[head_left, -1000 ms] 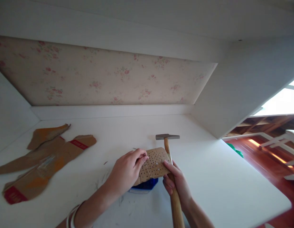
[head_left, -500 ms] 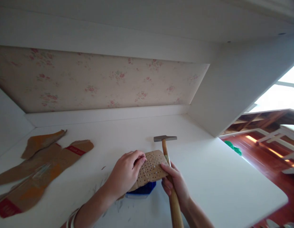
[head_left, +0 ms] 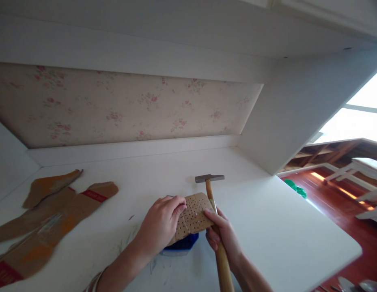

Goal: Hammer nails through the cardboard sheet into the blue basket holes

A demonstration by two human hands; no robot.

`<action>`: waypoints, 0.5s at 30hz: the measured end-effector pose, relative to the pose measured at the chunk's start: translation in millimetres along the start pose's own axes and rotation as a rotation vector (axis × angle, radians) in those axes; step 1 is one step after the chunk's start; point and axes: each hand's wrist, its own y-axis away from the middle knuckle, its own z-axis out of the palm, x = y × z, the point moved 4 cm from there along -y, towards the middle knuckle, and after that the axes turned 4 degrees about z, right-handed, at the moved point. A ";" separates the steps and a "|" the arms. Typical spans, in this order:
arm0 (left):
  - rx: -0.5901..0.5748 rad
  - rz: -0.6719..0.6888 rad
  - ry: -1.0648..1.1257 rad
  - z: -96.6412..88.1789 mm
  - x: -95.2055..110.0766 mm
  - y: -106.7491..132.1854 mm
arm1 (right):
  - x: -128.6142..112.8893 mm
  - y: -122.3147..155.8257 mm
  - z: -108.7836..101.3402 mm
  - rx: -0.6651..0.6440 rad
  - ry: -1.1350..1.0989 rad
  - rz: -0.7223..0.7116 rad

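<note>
Left hand (head_left: 162, 222) rests curled on the left end of the perforated cardboard piece (head_left: 192, 213), fingertips pinched together at its upper-left edge; whether they grip a nail, cannot tell. Right hand (head_left: 222, 235) is clamped round the wooden handle of the hammer (head_left: 213, 202), thumb touching the cardboard's right edge, steel head just beyond the piece. Cardboard sits on a blue object (head_left: 184, 243) at mid-front of the white tabletop (head_left: 282, 227); torn cardboard scraps (head_left: 51, 211) lie well apart at left.

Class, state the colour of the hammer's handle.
The hammer handle is light wooden brown, seen best in the head view.
</note>
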 end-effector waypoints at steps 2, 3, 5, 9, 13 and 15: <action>0.004 0.008 -0.007 0.7 -0.1 0.3 | -1.1 0.3 0.0 0.018 0.021 -0.017; 0.008 0.011 -0.008 1.1 -0.2 0.5 | -1.8 0.6 -0.3 0.028 0.038 -0.029; 0.020 0.015 -0.002 1.4 -0.4 0.8 | -3.5 2.1 -1.1 0.043 0.082 -0.062; 0.039 0.019 0.013 0.0 0.4 0.0 | -11.1 13.6 -3.6 0.130 0.192 -0.194; 0.032 0.019 0.010 -1.8 1.8 -1.7 | -16.8 40.0 -4.9 0.263 0.231 -0.279; 0.031 0.029 -0.002 -2.1 2.1 -2.0 | -15.8 55.1 -4.5 0.311 0.224 -0.254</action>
